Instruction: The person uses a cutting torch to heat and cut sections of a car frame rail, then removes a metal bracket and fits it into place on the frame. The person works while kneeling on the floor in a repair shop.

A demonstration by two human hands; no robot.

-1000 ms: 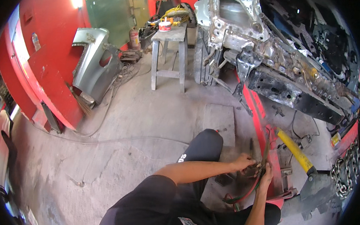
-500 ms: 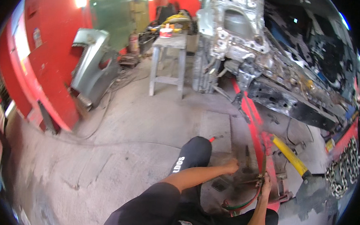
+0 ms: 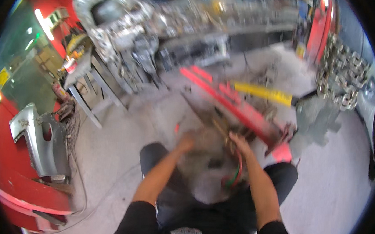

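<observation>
My right hand (image 3: 239, 143) is closed around the rear of a brass-coloured gas torch (image 3: 221, 127), which points forward and a little left. From the torch's back end, a red and green pair of hoses (image 3: 238, 174) curves down between my knees. My left hand (image 3: 188, 141) is to the left of the torch, apart from it and low over the floor. Motion smears its fingers, so whether it holds anything does not show. A small red object (image 3: 177, 128) lies on the floor just beyond that hand.
A red steel beam (image 3: 230, 104) with a yellow cylinder (image 3: 263, 93) lies ahead. Behind it stands a stripped car front (image 3: 142, 49). Heavy chain (image 3: 342, 74) hangs at right. On the left are a grey stool (image 3: 88, 67), a silver fender (image 3: 46, 147) and loose cable (image 3: 82, 187).
The view has swung right, shifting the car front, stool and fender leftward. My left hand has moved left, away from the torch. My right hand still grips the torch.
</observation>
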